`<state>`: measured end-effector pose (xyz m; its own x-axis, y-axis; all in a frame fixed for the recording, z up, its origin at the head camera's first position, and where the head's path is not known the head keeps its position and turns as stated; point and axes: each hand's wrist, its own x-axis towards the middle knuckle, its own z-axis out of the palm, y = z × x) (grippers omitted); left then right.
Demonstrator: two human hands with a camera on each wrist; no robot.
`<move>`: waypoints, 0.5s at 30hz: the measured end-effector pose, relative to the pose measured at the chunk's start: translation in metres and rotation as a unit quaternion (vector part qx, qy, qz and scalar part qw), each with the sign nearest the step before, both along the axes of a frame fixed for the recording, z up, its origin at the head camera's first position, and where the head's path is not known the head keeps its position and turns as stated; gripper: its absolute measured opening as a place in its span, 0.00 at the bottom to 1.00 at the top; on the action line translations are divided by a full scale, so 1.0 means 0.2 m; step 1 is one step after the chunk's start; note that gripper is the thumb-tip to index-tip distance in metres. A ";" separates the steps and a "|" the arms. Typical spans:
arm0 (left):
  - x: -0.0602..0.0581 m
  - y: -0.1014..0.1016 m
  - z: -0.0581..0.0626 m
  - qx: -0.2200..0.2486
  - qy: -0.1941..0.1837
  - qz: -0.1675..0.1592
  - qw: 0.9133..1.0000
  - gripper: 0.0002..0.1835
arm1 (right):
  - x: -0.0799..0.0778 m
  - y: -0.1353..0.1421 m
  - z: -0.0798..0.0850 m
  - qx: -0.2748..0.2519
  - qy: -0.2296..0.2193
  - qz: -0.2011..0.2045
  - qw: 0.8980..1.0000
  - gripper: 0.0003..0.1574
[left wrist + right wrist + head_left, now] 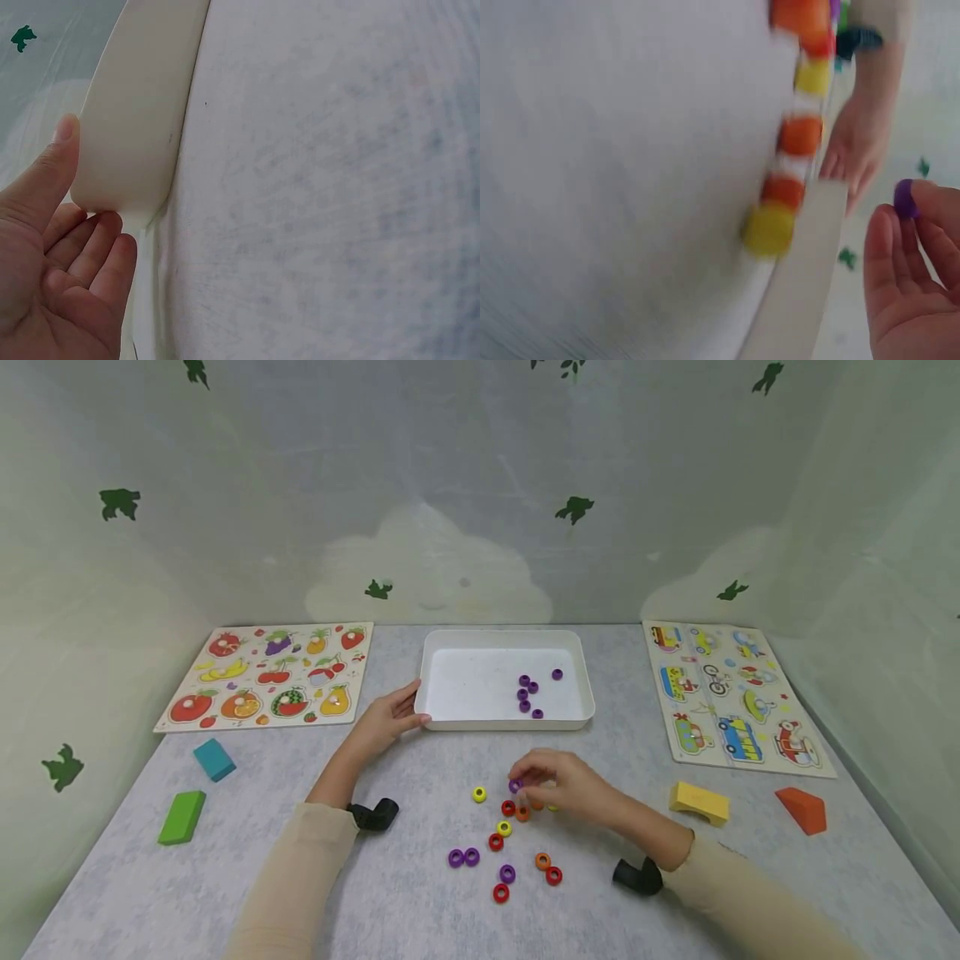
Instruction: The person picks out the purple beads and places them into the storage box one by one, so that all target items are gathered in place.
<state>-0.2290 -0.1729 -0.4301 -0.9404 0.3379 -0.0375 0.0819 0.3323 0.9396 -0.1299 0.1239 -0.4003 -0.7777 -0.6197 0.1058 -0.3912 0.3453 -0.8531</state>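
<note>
A purple bead (905, 199) is pinched between the thumb and fingers of my right hand (564, 783), held above the loose beads on the table. My left hand (390, 718) holds the front left corner of a white tray (480, 725). In the left wrist view, the thumb lies along one side of the tray's corner (135, 127), and the fingers curl against the other. Several purple beads (533, 687) lie in the tray's right half. In front of it are scattered red beads (501, 892), yellow beads (479, 794), orange beads (543, 861) and more purple beads (456, 858).
A fruit puzzle board (270, 723) lies at the back left, a vehicle puzzle board (697, 693) at the right. Blue (214, 759) and green blocks (182, 817) are on the left. A yellow arch block (699, 802) and an orange block (804, 811) sit on the right.
</note>
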 end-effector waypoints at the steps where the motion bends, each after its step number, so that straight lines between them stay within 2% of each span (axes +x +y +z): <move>1: 0.00 0.00 0.00 0.004 0.000 -0.001 1.000 0.41 | -0.04 0.00 0.03 -0.013 0.007 -0.017 1.000 0.11; 4: 0.00 0.00 0.00 0.012 0.000 -0.001 1.000 0.41 | -0.16 -0.01 0.09 -0.043 0.034 -0.069 0.996 0.11; 8: 0.00 0.00 0.00 0.012 -0.003 0.002 1.000 0.41 | -0.34 -0.04 0.12 -0.046 0.023 -0.142 0.989 0.12; 11: 0.00 0.00 0.00 0.010 -0.001 0.004 1.000 0.41 | -0.49 -0.05 0.04 -0.016 0.012 -0.179 0.984 0.13; 15: 0.00 0.00 0.00 0.005 0.003 0.004 1.000 0.40 | -0.65 -0.06 -0.08 0.018 0.000 -0.199 0.980 0.12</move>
